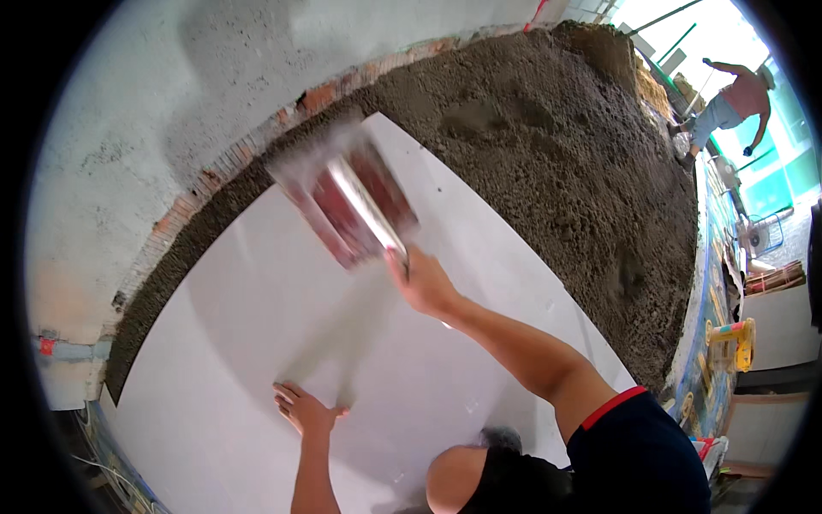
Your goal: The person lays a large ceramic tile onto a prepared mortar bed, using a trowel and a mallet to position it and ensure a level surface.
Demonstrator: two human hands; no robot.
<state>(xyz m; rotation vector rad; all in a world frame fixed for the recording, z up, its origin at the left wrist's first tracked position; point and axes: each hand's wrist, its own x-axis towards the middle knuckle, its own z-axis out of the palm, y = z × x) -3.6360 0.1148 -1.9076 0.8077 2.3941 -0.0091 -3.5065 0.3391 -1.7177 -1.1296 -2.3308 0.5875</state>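
Note:
A large white slab (pixel 248 300), like a big tile, lies in front of me on dark, damp mortar. On its near left part my left hand (pixel 306 413) rests with its fingers apart, holding nothing. My right hand (pixel 421 281) grips the end of a silvery handle belonging to a flat, rectangular reddish-brown tool (pixel 390 193). This tool is over the slab's far part and smeared by motion. Whether it touches the slab I cannot tell. Its exact kind does not show clearly. My bare knee (pixel 454 480) is at the slab's near edge.
A rough plastered wall (pixel 128 146) with exposed brick along its base curves round the left and back. Dark mortar (pixel 548 163) spreads to the right. At the far right another person (pixel 728 107) stands bending. A yellow bucket (pixel 743 344) and stacked boards are at the right.

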